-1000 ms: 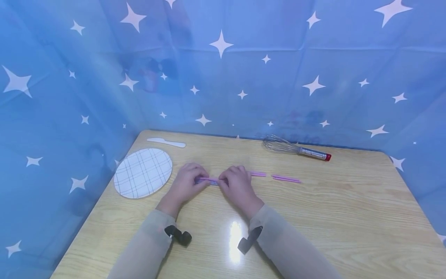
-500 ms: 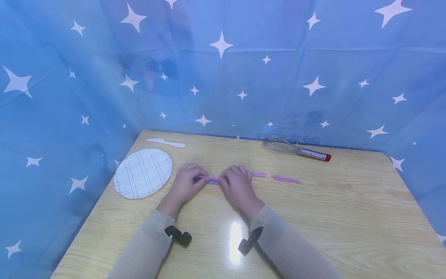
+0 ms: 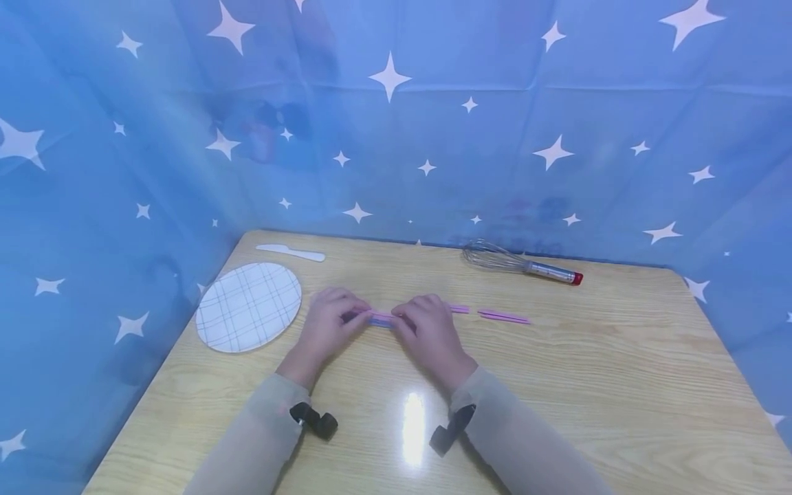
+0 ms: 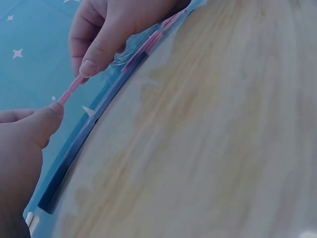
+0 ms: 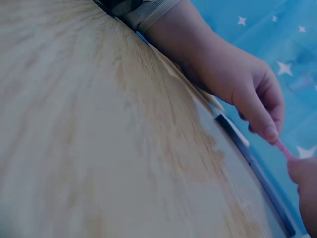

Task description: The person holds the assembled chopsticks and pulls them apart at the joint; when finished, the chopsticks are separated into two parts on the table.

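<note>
Above the table, both hands meet on a slim pink stick [image 4: 72, 89]. My left hand [image 3: 330, 322] pinches its left end between thumb and finger, and my right hand [image 3: 430, 328] pinches the other end. A step shows midway along the stick in the left wrist view. Below it lies a long blue bar [image 4: 94, 124] on the tabletop; in the head view the hands cover most of it. More pink sticks lie to the right: one piece [image 3: 460, 309] partly behind my right hand, then a pair of thin sticks [image 3: 504, 317] beyond it.
A white checked oval plate [image 3: 249, 307] is on the left of the wooden table [image 3: 588, 385]. Behind the plate rests a white knife [image 3: 291, 252]. A wire whisk [image 3: 522, 264] with a red-tipped handle lies at the back, by the blue star-patterned curtain [image 3: 396, 137].
My right hand has shifted slightly right, widening the small gap between the two hands. The head view has turned a little, so the table things appear slightly farther left.
</note>
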The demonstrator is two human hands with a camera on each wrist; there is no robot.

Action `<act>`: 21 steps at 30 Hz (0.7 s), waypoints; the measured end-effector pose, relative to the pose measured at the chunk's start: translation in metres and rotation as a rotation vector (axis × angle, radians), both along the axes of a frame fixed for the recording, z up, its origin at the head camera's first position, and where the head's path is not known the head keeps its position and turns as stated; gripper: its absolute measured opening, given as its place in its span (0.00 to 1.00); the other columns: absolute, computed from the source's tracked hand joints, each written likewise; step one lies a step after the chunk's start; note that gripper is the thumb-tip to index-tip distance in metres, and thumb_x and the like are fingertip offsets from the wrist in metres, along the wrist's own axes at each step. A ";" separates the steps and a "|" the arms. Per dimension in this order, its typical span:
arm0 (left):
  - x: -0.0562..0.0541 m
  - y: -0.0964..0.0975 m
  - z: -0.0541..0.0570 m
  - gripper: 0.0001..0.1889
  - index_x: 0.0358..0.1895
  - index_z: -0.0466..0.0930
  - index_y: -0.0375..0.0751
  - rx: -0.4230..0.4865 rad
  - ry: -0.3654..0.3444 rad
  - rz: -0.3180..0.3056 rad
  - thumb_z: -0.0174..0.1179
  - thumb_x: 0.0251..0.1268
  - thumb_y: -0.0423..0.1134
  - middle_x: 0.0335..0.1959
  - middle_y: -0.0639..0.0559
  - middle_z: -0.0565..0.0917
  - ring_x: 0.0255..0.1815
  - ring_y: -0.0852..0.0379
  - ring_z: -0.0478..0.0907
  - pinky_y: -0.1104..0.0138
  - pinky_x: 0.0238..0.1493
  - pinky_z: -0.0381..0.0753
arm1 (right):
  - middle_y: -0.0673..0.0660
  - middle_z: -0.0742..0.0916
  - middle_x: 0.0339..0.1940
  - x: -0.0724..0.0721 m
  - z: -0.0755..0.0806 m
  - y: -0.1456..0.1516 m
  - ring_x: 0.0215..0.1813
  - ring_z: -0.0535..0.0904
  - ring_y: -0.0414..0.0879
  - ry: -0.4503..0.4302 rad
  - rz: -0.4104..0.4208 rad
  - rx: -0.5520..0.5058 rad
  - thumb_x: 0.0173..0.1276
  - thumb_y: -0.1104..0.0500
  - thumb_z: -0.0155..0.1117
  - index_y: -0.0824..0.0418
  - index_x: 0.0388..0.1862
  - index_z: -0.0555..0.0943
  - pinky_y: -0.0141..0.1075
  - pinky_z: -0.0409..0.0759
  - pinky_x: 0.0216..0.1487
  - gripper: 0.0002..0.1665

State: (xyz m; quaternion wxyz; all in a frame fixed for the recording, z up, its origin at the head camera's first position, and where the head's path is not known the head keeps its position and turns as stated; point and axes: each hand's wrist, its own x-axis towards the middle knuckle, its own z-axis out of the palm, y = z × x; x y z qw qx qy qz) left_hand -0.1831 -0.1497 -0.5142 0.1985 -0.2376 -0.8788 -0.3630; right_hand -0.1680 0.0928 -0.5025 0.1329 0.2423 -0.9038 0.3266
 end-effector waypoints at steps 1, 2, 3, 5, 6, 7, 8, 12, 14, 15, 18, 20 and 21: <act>0.000 0.001 0.000 0.07 0.41 0.93 0.53 -0.005 0.004 -0.004 0.78 0.64 0.47 0.41 0.61 0.88 0.49 0.55 0.81 0.51 0.61 0.72 | 0.41 0.88 0.42 0.000 0.000 0.002 0.52 0.76 0.43 0.004 -0.002 -0.006 0.77 0.47 0.70 0.47 0.48 0.91 0.47 0.70 0.61 0.09; -0.001 0.003 0.000 0.07 0.41 0.93 0.53 -0.013 0.008 -0.008 0.78 0.64 0.47 0.41 0.61 0.88 0.48 0.55 0.81 0.51 0.61 0.73 | 0.40 0.88 0.42 0.001 0.000 0.004 0.53 0.77 0.43 0.007 -0.003 -0.013 0.77 0.47 0.70 0.47 0.48 0.91 0.47 0.70 0.62 0.09; -0.001 0.005 0.000 0.07 0.41 0.93 0.53 -0.021 0.009 -0.010 0.78 0.65 0.47 0.41 0.61 0.88 0.48 0.56 0.81 0.51 0.61 0.73 | 0.40 0.88 0.42 0.001 0.000 0.007 0.53 0.77 0.43 0.008 -0.004 -0.016 0.77 0.47 0.70 0.47 0.48 0.91 0.47 0.71 0.62 0.09; 0.000 0.009 0.000 0.07 0.41 0.92 0.53 -0.040 0.008 -0.017 0.77 0.65 0.48 0.41 0.61 0.88 0.48 0.56 0.81 0.51 0.62 0.73 | 0.40 0.88 0.43 0.003 0.000 0.012 0.53 0.76 0.42 0.004 -0.009 -0.020 0.77 0.47 0.70 0.47 0.48 0.91 0.47 0.71 0.62 0.09; 0.001 0.012 0.001 0.07 0.42 0.92 0.52 -0.050 0.004 -0.019 0.77 0.66 0.48 0.41 0.61 0.88 0.48 0.55 0.81 0.51 0.62 0.73 | 0.40 0.88 0.43 0.004 0.000 0.015 0.54 0.77 0.42 0.002 -0.014 -0.020 0.77 0.46 0.70 0.46 0.48 0.91 0.47 0.71 0.62 0.09; 0.002 0.015 0.002 0.08 0.42 0.92 0.52 -0.056 -0.001 -0.023 0.76 0.66 0.48 0.41 0.61 0.88 0.48 0.55 0.81 0.51 0.63 0.73 | 0.40 0.88 0.44 0.005 0.000 0.019 0.54 0.77 0.43 0.003 -0.021 -0.016 0.77 0.46 0.70 0.46 0.48 0.91 0.48 0.71 0.62 0.09; 0.003 0.018 0.002 0.08 0.43 0.92 0.52 -0.068 -0.005 -0.024 0.76 0.67 0.48 0.41 0.61 0.88 0.48 0.55 0.80 0.51 0.63 0.73 | 0.40 0.89 0.45 0.007 0.000 0.023 0.55 0.77 0.43 0.001 -0.027 -0.014 0.77 0.46 0.71 0.46 0.48 0.91 0.49 0.71 0.63 0.09; 0.005 0.031 0.004 0.08 0.46 0.92 0.52 -0.106 -0.018 -0.039 0.74 0.70 0.48 0.43 0.60 0.88 0.50 0.55 0.80 0.52 0.64 0.72 | 0.45 0.90 0.52 0.011 0.001 0.038 0.59 0.78 0.46 0.016 -0.050 -0.013 0.76 0.48 0.72 0.47 0.49 0.91 0.52 0.70 0.65 0.09; 0.006 0.037 0.003 0.08 0.47 0.92 0.54 -0.128 -0.021 -0.041 0.72 0.71 0.48 0.43 0.61 0.88 0.50 0.56 0.80 0.53 0.63 0.73 | 0.46 0.91 0.53 0.012 0.001 0.046 0.59 0.79 0.47 0.026 -0.048 -0.018 0.75 0.49 0.72 0.49 0.49 0.91 0.51 0.70 0.65 0.09; 0.006 0.039 0.002 0.07 0.47 0.92 0.54 -0.135 -0.017 -0.044 0.72 0.71 0.48 0.44 0.61 0.88 0.51 0.56 0.80 0.53 0.63 0.73 | 0.47 0.91 0.52 0.013 0.001 0.049 0.58 0.79 0.47 0.034 -0.043 -0.020 0.75 0.50 0.73 0.50 0.50 0.91 0.51 0.71 0.65 0.09; 0.005 0.047 0.000 0.07 0.47 0.92 0.55 -0.150 -0.011 -0.051 0.71 0.72 0.49 0.45 0.61 0.88 0.52 0.56 0.81 0.54 0.63 0.73 | 0.46 0.91 0.51 0.014 0.000 0.060 0.57 0.79 0.47 0.051 -0.037 -0.015 0.74 0.51 0.73 0.51 0.50 0.91 0.49 0.71 0.63 0.09; 0.005 0.052 -0.001 0.07 0.47 0.92 0.55 -0.151 -0.002 -0.060 0.71 0.72 0.49 0.45 0.61 0.88 0.52 0.56 0.81 0.55 0.64 0.74 | 0.46 0.91 0.50 0.016 0.000 0.066 0.56 0.79 0.47 0.057 -0.041 -0.011 0.74 0.52 0.73 0.51 0.49 0.91 0.50 0.72 0.63 0.09; 0.005 0.054 0.000 0.07 0.47 0.92 0.55 -0.149 0.000 -0.066 0.71 0.72 0.49 0.45 0.60 0.88 0.52 0.56 0.81 0.54 0.64 0.73 | 0.46 0.91 0.49 0.017 0.000 0.069 0.57 0.79 0.47 0.056 -0.047 -0.011 0.74 0.52 0.73 0.52 0.49 0.91 0.50 0.72 0.63 0.09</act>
